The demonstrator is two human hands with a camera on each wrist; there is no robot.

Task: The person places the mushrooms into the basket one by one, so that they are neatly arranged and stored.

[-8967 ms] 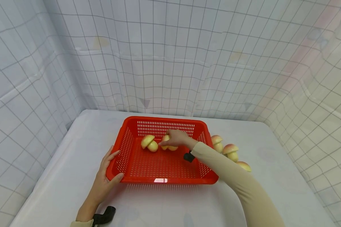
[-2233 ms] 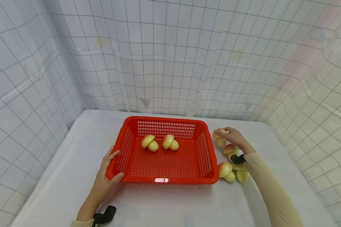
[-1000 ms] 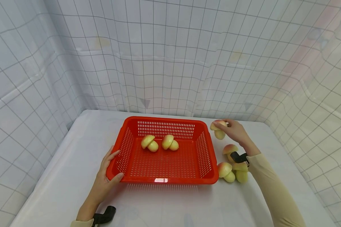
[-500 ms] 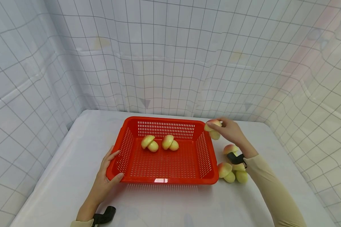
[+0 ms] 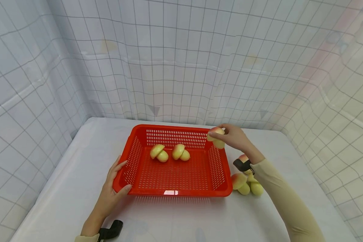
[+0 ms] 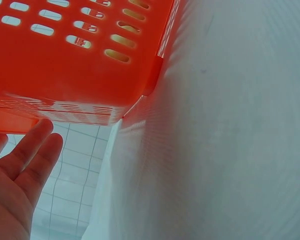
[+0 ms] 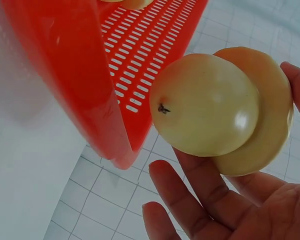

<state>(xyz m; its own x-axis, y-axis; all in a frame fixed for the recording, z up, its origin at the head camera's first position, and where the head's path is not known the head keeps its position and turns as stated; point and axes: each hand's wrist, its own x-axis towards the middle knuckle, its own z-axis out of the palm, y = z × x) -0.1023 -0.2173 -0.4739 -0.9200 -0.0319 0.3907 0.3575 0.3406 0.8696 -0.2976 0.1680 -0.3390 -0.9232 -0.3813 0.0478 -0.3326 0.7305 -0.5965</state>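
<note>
My right hand (image 5: 235,138) holds a yellow artificial mushroom with a reddish cap (image 5: 219,144) over the back right corner of the red plastic basket (image 5: 172,193). In the right wrist view, thumb and fingers grip the mushroom (image 7: 205,107) by its cap, its rounded stem end facing the camera. My left hand (image 5: 109,195) rests at the basket's front left corner, thumb on the front rim and fingers spread along the left side. The left wrist view shows those fingers (image 6: 40,160) straight, fingertips at the rim. Two similar mushrooms (image 5: 159,153) lie inside the basket, towards the back.
Right of the basket, several more mushrooms (image 5: 240,184) lie close together on the white-covered table (image 5: 181,222), partly hidden by the right wrist's black camera (image 5: 242,165). Grid-patterned white curtains (image 5: 181,67) enclose the back and sides.
My right hand has picked up a mushroom from the table at the right, lifted it and carried it left over the basket's edge. The left hand and the basket have stayed put.
</note>
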